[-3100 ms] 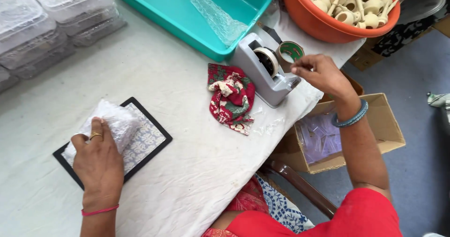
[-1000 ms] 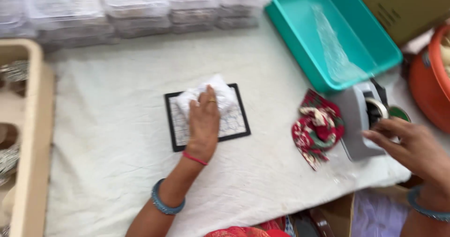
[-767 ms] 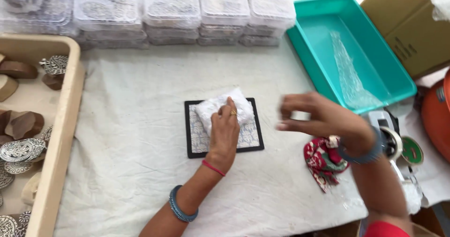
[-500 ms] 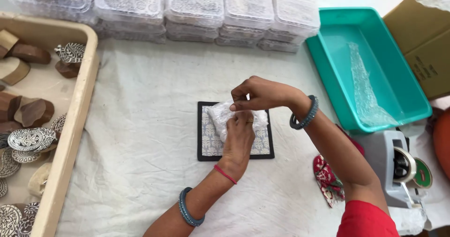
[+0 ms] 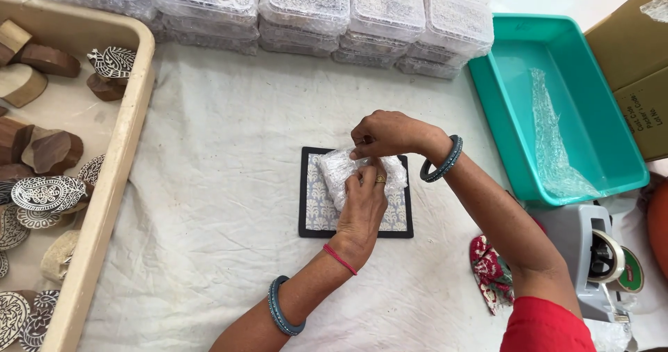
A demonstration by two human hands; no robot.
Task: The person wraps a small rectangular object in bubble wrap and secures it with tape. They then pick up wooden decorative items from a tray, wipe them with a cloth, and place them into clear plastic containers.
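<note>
White cloth-covered table [image 5: 229, 254], seen from above.

Item in hand: small bubble-wrapped bundle [image 5: 342, 174], resting on a black-bordered patterned tile [image 5: 316, 213]. I see the left hand [image 5: 362, 202] lying on top of the bundle, fingers pressing it down; the right hand [image 5: 383, 135] pinches at its upper edge, fingertips closed on the wrap. Whether a strip of tape sits between those fingers I cannot tell.

Progress, as I judge it: wrap is already folded round the piece; closing the flap appears to be what is left.

Just beyond the grip: stacked clear lidded boxes [image 5: 306, 8]. Well to the right of it: teal tray [image 5: 508, 108] holding a bubble-wrap sheet [image 5: 553, 143], grey tape dispenser [image 5: 591, 254], red printed cloth scrap [image 5: 490, 272]. Well to the left: beige tray [image 5: 115, 178] of carved wooden printing blocks [image 5: 45, 192]. Nothing crowds the hands.
</note>
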